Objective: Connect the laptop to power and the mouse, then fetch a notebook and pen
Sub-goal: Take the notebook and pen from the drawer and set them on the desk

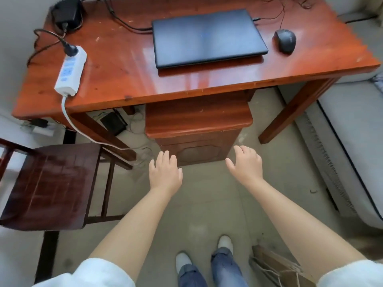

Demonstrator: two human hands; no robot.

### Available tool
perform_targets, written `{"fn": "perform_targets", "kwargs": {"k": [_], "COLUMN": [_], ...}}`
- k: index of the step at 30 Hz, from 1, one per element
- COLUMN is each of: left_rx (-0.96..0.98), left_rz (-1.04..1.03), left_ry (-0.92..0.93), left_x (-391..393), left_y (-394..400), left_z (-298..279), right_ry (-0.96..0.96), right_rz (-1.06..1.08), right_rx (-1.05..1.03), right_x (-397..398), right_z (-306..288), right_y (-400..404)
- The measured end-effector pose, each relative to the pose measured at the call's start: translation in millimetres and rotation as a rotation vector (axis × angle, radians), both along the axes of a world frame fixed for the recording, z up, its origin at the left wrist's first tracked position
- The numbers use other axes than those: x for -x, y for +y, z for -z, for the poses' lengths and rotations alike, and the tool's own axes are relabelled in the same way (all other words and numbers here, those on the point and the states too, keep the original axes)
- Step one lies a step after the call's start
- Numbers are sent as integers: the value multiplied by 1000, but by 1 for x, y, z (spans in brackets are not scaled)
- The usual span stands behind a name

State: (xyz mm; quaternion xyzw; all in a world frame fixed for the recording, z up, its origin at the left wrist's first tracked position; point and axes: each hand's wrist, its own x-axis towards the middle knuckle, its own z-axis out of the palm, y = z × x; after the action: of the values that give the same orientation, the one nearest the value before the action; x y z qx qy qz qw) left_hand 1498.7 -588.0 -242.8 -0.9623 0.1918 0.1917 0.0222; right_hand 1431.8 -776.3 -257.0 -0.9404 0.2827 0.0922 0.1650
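A closed dark laptop point(209, 37) lies on the red-brown wooden desk point(124, 65), with a black cable running into each of its far corners. A black mouse point(285, 40) sits to its right, its thin cord leading away to the back. At the desk's left a white power strip point(70, 70) holds one black plug, and a black power adapter point(66, 12) lies in the far-left corner. My left hand point(165, 172) and my right hand point(247, 165) hover empty, fingers apart, below the desk's front edge. No notebook or pen shows.
A small wooden cabinet point(199, 125) stands under the desk, just beyond my hands. A dark wooden chair point(47, 183) is at the left. A grey bed or sofa edge point(352, 141) runs along the right. A black box point(114, 123) and loose wires lie on the floor under the desk.
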Motion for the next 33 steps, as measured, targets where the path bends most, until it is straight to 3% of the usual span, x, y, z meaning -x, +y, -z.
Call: {"fn": "perform_targets", "kwargs": {"k": [10,15,20,22,27,33], "left_rx": [101,270,558,723,1062,1160], "left_rz": [-88,-198,-312,-388,-532,-689], "left_ry": [-37,-183,-418,-447,-306,-245], "left_x": [-41,-81,-109,-115,-133,-141], "left_y": [-5,-13,-17,-18,-16,-28], "left_z": [135,212,264,271,279,270], "right_ry": [1,-232,-651,-778,-931,-983], "right_rz": [202,322,476,553,606,569], "right_rx": [-96,-200,-345,-421,-520,-538], "right_x": [-36,-77,-121,-131,-135,-134], "right_z": [123,196,240,248,255,252], "right_y": [-20,-51,-75,-78,-86,-91]}}
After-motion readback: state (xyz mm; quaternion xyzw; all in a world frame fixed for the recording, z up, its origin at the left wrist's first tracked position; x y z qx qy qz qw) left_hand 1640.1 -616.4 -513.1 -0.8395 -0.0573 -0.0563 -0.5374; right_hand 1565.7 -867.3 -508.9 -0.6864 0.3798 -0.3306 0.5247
